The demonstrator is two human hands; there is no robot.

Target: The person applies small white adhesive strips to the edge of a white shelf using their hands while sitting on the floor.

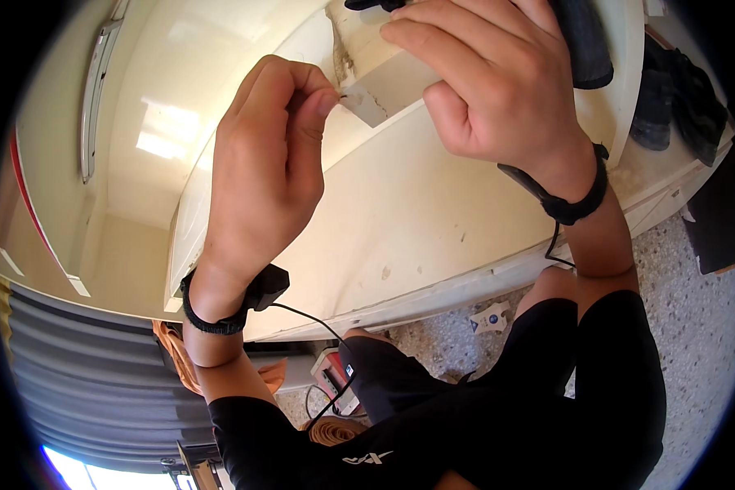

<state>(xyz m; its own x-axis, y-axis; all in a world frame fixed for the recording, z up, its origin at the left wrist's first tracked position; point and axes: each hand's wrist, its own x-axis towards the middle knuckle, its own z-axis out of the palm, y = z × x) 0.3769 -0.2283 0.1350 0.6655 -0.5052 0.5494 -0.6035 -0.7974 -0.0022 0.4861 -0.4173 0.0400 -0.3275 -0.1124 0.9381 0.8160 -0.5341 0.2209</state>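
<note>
My left hand (265,155) is raised over a cream-coloured shelf (384,212), with thumb and forefinger pinched together. A tiny dark speck shows at its fingertips, too small to name. My right hand (498,90) is up to the right of it, fingers bent and thumb tucked in; whatever lies inside the fingers is hidden. By its fingertips, at the top edge, is a black object (374,3), mostly cut off. A black shoe-like thing (584,49) lies just beyond the right hand. Between the hands, a pale grey flat piece (392,86) meets the back of the shelf.
Dark shoes (678,102) stand on the shelf at the far right, past an upright divider (629,73). Below the shelf is a speckled floor (694,286) with a white tag (489,318). A grey curtain (90,376) hangs lower left. Thin cables run from both wristbands.
</note>
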